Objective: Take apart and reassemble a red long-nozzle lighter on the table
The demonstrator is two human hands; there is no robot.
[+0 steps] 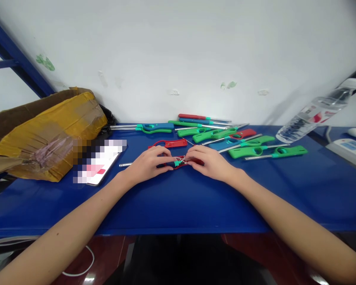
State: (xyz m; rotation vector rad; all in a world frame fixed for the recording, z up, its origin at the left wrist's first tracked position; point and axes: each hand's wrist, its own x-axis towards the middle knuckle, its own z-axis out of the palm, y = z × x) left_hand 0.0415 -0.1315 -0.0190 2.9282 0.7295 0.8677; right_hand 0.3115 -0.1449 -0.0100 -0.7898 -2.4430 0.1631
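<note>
An opened red barbecue lighter lies low over the blue table between my two hands, with its inner parts and thin pale wires exposed. My left hand is closed around its front part, fingertips beside the teal trigger. The lighter's metal tube sticks out to the left from under that hand. My right hand pinches the handle end, its fingertips on the red body and inner parts; the fingers partly cover what they grip. Just behind my hands rests a loose red handle shell.
Several green, blue and red lighters lie in a loose pile along the wall. A phone and a taped cardboard box are on the left. At the right are a tilted water bottle and a white device. The table's front edge is near me.
</note>
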